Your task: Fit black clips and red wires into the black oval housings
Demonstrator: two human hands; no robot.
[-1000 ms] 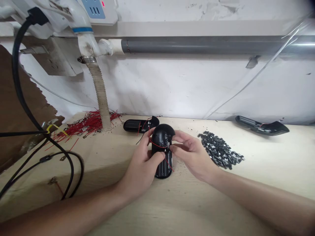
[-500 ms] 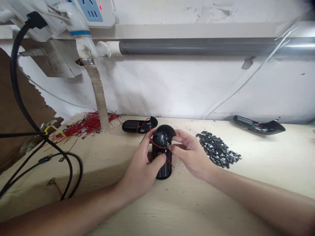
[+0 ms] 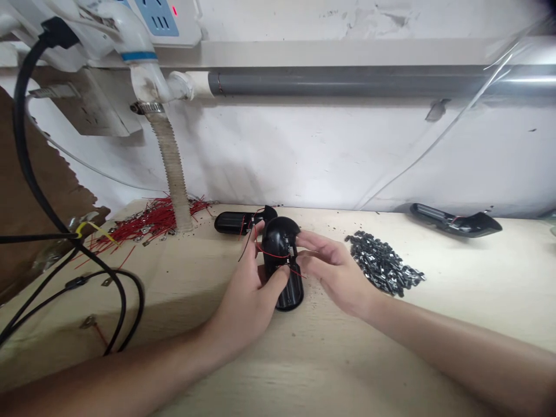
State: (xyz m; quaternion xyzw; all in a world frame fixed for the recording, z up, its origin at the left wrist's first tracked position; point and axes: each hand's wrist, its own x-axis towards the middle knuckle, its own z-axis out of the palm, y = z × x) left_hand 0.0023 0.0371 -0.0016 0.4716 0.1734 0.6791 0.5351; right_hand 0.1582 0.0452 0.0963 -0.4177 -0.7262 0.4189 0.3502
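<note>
Head view, casing: we are keeping the black plastic casing [image 3: 281,231] upright on the pale wooden bench [image 3: 278,370], between our hands.
Left hand [image 3: 247,284]: we are clenching it, steadying it for the other hand.
Right hand [image 3: 336,269]: we are working our fingertips [image 3: 300,237] beside its red wire [image 3: 273,253]; we cannot tell whether they grasp anything.

The left hand [image 3: 249,284] is held in a closed grip, with the fingers [image 3: 256,246] raised upward and the thumb [image 3: 278,281] laid across toward the right. The right hand [image 3: 336,269] is brought in from the right side, its fingers [image 3: 315,246] kept close together and a little bent toward the left hand. Both forearms [image 3: 130,370] [image 3: 460,347] are extended inward from the lower corners of the view
</note>
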